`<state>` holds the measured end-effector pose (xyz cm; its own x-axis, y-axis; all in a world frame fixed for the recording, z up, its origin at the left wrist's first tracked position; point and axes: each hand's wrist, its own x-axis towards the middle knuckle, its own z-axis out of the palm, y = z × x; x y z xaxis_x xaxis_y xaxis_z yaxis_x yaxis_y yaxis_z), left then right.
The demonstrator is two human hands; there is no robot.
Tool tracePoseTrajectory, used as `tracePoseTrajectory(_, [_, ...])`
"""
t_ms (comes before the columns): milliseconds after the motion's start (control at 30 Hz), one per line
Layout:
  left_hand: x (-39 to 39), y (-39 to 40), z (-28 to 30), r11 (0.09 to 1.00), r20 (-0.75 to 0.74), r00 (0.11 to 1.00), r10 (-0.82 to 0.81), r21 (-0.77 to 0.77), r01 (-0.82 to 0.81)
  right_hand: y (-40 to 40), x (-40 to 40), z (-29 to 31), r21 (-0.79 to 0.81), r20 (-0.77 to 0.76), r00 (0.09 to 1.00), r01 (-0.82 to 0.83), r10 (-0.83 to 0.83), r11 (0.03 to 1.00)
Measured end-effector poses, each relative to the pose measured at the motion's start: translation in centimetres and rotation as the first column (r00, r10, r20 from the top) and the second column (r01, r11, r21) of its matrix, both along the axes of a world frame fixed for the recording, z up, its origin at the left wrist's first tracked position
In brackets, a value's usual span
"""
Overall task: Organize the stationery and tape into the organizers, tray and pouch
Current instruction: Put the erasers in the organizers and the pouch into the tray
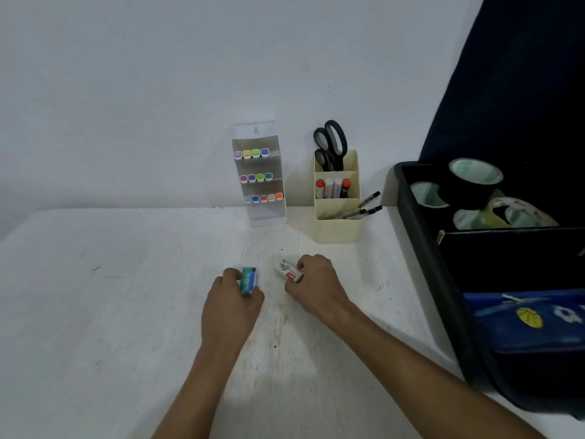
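My left hand [232,304] pinches a small green and white eraser [248,280] on the white table. Just to its right, my right hand [315,282] pinches a white eraser with a red label [287,269]. A clear tiered organizer [259,175] against the wall holds rows of coloured markers. Beside it a cream organizer [337,198] carries black scissors [330,145], glue sticks and pens. At the right a black tray [421,236] holds several tape rolls [474,182], and a blue pouch [535,321] lies in its near compartment.
The white table [110,296] meets a pale wall at the back. A dark cloth [519,77] hangs behind the tray at the upper right. The tray's near corner overhangs the table's right side.
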<state>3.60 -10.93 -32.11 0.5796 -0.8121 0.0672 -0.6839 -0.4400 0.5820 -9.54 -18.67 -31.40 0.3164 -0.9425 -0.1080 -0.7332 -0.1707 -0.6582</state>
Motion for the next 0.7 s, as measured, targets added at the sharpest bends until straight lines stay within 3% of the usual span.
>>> tracePoseTrajectory(167, [0.5,-5.6,1.7,0.998,0.043,0.999,0.006,-0.059,-0.003,-3.1,1.8,1.5,-0.109,0.163,0.982,0.119,-0.100,0.987])
tracePoseTrajectory(300, [1.4,-10.0,2.7,0.993,0.089,0.995,-0.033,-0.111,0.043,-5.5,4.1,2.3,-0.161,0.208,0.974,0.123,-0.088,0.979])
tracePoseTrajectory(700, [4.2,-13.4,1.0,0.993,0.075,0.993,-0.090,-0.075,0.096,-9.0,6.9,0.1,-0.249,-0.033,0.999,0.031,-0.040,0.968])
